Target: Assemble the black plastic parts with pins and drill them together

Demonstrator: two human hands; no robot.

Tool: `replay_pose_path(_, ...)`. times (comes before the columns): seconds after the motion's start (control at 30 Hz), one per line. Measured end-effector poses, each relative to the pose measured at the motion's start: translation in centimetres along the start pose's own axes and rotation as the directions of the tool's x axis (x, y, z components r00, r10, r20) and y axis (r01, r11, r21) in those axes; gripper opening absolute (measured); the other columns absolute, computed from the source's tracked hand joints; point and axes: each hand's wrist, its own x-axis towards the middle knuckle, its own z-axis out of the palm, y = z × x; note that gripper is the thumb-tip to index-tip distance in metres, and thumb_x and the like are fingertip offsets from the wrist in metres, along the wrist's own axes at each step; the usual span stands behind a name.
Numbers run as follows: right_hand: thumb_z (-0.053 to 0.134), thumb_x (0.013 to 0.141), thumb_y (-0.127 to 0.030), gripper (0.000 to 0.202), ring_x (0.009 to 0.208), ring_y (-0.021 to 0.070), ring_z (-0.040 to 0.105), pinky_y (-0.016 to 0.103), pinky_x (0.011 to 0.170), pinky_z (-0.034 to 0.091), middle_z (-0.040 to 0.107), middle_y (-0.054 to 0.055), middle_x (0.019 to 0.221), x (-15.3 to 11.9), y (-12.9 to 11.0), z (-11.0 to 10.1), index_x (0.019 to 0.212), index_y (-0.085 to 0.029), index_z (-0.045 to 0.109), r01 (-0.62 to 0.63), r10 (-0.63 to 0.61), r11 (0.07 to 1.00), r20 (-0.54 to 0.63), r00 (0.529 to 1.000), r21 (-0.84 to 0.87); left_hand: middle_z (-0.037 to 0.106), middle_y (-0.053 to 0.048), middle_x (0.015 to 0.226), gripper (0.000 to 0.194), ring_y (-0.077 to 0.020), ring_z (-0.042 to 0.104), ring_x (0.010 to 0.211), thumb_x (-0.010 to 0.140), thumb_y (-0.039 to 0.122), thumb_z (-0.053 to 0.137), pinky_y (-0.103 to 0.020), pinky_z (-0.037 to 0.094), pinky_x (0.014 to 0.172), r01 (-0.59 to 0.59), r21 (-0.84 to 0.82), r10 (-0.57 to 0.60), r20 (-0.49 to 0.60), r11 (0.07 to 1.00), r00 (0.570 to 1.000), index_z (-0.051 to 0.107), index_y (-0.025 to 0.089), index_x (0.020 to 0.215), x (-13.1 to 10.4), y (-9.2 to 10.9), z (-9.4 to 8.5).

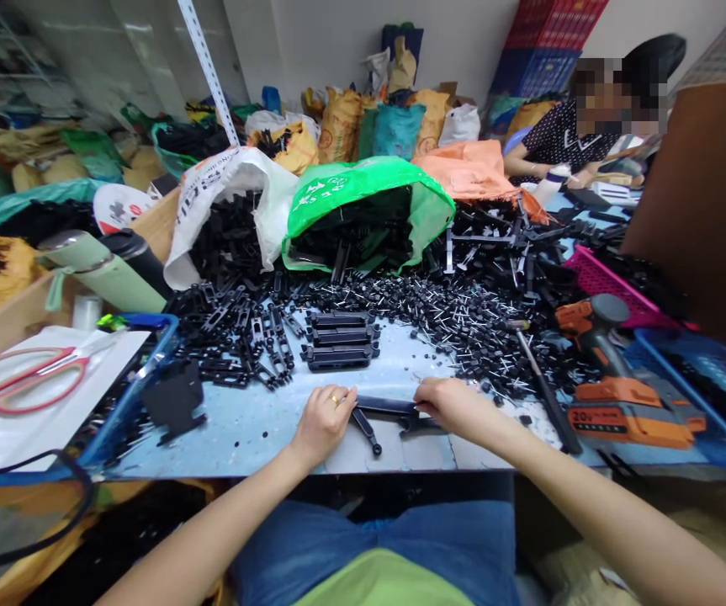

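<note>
Between my two hands, near the table's front edge, lies a long black plastic bar. My left hand wears a ring and pinches the bar's left end, where a short black arm slants down to the right. The fingers of my right hand are closed on the bar's right end, with another dark piece just below. Behind my hands sits a small stack of black bar assemblies. Loose black parts are heaped left of the stack, and small metal pins with black caps spread to its right.
A hammer and an orange cordless drill lie at right, beside a blue basket. Red scissors rest at left. Behind stand a green sack, white sack and orange sack. A person sits at back right.
</note>
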Motion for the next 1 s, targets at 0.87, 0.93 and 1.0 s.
replay_pose_path(0.87,0.018,0.090,-0.055,0.055,0.051,0.0148,0.045,0.029,0.053,0.036,0.044,0.002,0.050,-3.8,-5.1,2.0,0.062,-0.020,0.050,0.544,-0.146,0.427,-0.539,0.830,0.722,0.049,-0.003,0.050,0.063,-0.0136,0.048,0.049,0.091,0.049,0.004,-0.026,0.039,0.052,-0.077,-0.781,0.025,-0.078,0.620,0.997,0.051,0.019,0.061,2.5,8.2,-7.5)
replay_pose_path(0.93,0.024,0.087,-0.057,0.047,0.063,0.0170,0.051,0.031,0.060,0.041,0.051,0.004,0.067,-1.7,-7.9,3.8,0.078,-0.022,0.054,0.628,0.088,0.240,-0.661,0.745,0.740,0.051,-0.004,0.053,0.060,-0.0138,0.050,0.052,0.092,0.050,0.009,-0.027,0.040,0.054,-0.133,-0.825,-0.117,-0.233,0.549,0.965,0.052,0.018,0.065,2.4,9.9,-7.8)
replay_pose_path(1.0,0.027,0.086,-0.056,0.041,0.087,0.0201,0.053,0.038,0.076,0.043,0.053,0.007,0.098,1.1,-9.4,5.7,0.098,-0.026,0.051,0.682,0.356,0.187,-0.696,0.624,0.707,0.059,-0.007,0.067,0.060,-0.0165,0.057,0.065,0.091,0.052,0.010,-0.029,0.044,0.061,-0.173,-0.796,-0.196,-0.342,0.580,0.919,0.058,0.016,0.084,2.4,10.5,-7.1)
